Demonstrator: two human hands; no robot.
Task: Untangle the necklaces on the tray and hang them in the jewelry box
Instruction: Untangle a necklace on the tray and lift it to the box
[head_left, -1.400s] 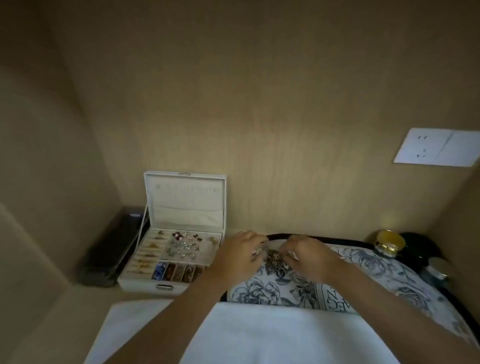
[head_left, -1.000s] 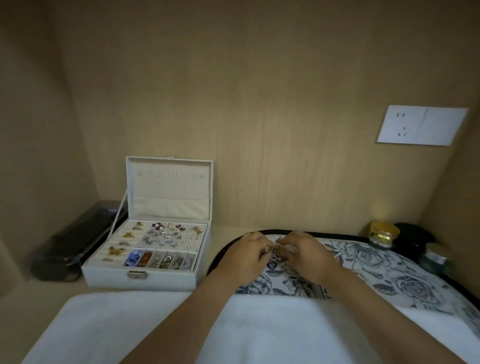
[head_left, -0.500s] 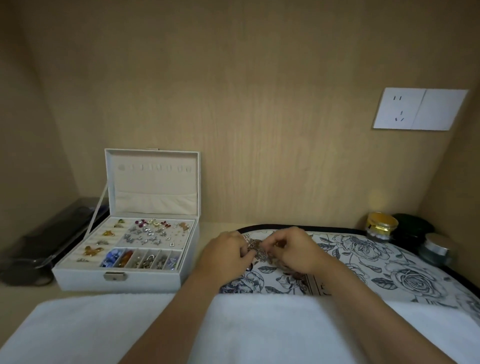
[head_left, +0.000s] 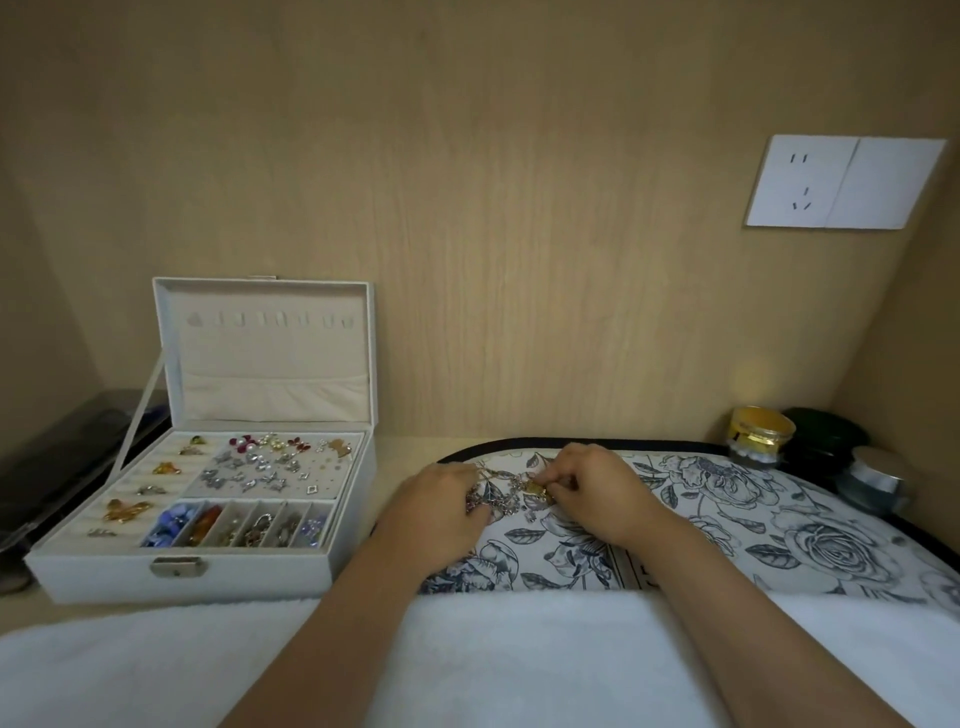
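A tangle of necklaces (head_left: 511, 493), silver chains with a gold pendant, lies on a floral tray (head_left: 779, 525) with a black rim. My left hand (head_left: 441, 506) holds the left side of the tangle with curled fingers. My right hand (head_left: 592, 488) pinches the gold pendant at the tangle's right side. The white jewelry box (head_left: 208, 571) stands open at the left. A row of hooks runs across its raised lid (head_left: 267, 343), all bare. Its lower tray holds several earrings, brooches and beads.
A white towel (head_left: 519, 660) covers the near edge under my forearms. A gold-lidded jar (head_left: 761, 434), a dark green jar (head_left: 826, 441) and a silver-lidded jar (head_left: 878, 478) stand at the back right. A dark case (head_left: 62, 467) lies left of the box. A wall socket (head_left: 841, 182) sits upper right.
The view has tilted and shifted, so the box and tray appear lower and larger. Both hands stay on the tangle, working it; the gold pendant now shows under my right fingers.
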